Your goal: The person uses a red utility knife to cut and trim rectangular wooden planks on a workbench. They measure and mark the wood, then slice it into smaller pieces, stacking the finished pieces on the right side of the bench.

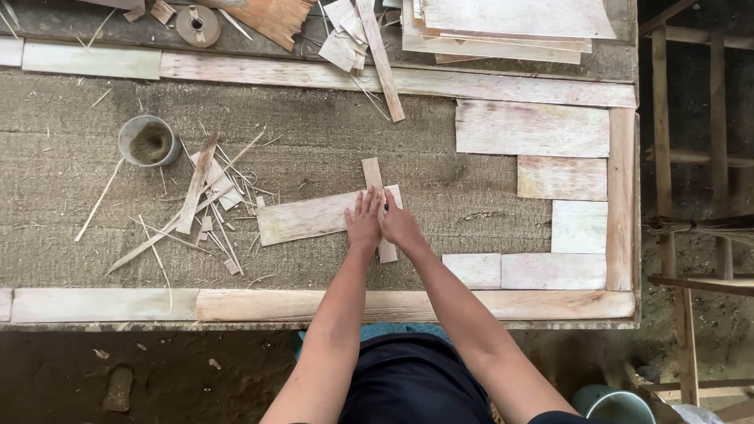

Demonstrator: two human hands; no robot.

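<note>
A thin wood sheet lies flat near the middle of the table. A narrow wood strip lies across the right end of the sheet, pointing away from the person. Both hands press down right where the strip crosses the sheet. The left hand lies flat on the sheet with its fingers spread apart. The right hand lies flat just beside it, on the strip, and the two hands touch. Its fingers are close together and are not closed around anything.

Left of the sheet is a pile of thin sticks and wood scraps. Farther left and a bit up stands a small grey cup with brown stuff inside. Right of the sheet, flat pale wood pieces lie side by side along the table's right edge. Above the sheet, at the far side of the table, sit a stack of wood sheets and a roll of tape.
</note>
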